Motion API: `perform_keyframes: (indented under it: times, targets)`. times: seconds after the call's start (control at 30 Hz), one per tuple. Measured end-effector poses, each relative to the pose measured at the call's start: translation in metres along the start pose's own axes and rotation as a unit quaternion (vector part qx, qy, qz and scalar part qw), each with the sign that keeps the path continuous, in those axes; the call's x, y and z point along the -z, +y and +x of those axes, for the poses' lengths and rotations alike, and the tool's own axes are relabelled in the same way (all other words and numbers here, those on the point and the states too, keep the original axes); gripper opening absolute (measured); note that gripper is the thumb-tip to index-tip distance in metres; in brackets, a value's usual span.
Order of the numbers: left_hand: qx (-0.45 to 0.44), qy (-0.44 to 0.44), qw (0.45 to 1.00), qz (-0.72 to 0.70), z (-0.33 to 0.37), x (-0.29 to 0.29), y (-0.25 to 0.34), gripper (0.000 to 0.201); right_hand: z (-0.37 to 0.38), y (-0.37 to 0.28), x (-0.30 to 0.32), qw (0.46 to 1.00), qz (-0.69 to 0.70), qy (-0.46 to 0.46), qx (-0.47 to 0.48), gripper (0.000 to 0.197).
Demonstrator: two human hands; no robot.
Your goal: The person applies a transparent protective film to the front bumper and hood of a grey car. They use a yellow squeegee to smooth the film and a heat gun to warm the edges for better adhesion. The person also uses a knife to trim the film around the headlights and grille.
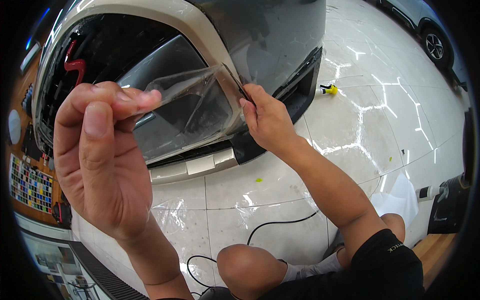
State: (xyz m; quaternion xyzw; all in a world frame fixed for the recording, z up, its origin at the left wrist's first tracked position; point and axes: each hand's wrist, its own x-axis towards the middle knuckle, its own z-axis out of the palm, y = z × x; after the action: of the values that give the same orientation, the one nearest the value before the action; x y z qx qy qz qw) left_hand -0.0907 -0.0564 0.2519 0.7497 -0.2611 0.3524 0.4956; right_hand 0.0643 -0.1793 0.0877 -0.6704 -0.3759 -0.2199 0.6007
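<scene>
My left hand (102, 155), raised close to the camera, pinches a corner of clear film (187, 82) between thumb and fingers. The film stretches taut and creased from there to the light trim of a car's front grille (165, 45). My right hand (267, 112) is closed around a slim dark knife (233, 79). Its tip meets the film at the inner edge of the light grille surround (212, 37). Part of the knife is hidden inside my fist.
The grey car bumper (280, 40) continues to the right, with a dark lower vent. A yellow-and-black spray head (328, 89) lies on the glossy tiled floor (360, 130). A black hose (280, 222) runs by my knee. Another car (435, 40) stands at far right. A white sheet (397, 202) lies near my right elbow.
</scene>
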Motion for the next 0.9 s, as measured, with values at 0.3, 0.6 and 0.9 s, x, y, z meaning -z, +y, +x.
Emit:
perform_keyframes:
  times: [0.3, 0.6, 0.9]
  targets:
    - [0.021, -0.011, 1.0, -0.012, -0.012, 0.0, 0.013, 0.022, -0.026, 0.015, -0.012, 1.0, -0.002, 0.005, -0.02, 0.02]
    - [0.058, 0.003, 0.998, 0.012, -0.024, -0.007, 0.029, 0.021, -0.043, 0.022, -0.022, 0.997, 0.004, 0.005, -0.071, 0.019]
    - [0.1, 0.001, 0.995, -0.014, -0.034, -0.009, 0.036, 0.016, -0.062, 0.039, -0.029, 0.996, -0.017, 0.013, -0.087, 0.018]
